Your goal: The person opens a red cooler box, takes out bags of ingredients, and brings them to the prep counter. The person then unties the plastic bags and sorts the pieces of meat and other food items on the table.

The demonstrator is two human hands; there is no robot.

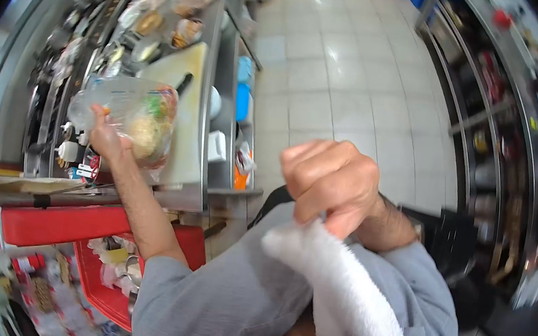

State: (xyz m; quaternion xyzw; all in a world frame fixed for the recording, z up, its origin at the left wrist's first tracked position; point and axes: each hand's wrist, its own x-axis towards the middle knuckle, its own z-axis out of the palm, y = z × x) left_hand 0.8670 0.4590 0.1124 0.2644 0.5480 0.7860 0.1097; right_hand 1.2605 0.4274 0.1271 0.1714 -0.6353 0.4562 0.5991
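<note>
My left hand [108, 138] grips the near side of a clear zip-type plastic bag [132, 107]. Something green and a pale, rounded item show through the plastic, but I cannot tell what they are. The bag is over the near part of a worn, pale cutting board [184, 124], beside a dark knife handle [185, 82]. Raised in front of my chest, my right hand [334, 183] is closed around the end of a white towel [361, 293], which hangs down along my grey shirt.
Packed food [188, 30] crowds the far end of the steel counter. Below it, a shelf holds blue containers [242, 101]. A red bin [97, 281] with scraps stands at the near left. Tiled floor [352, 91] separates the counter from loaded metal shelving [489, 121] at right.
</note>
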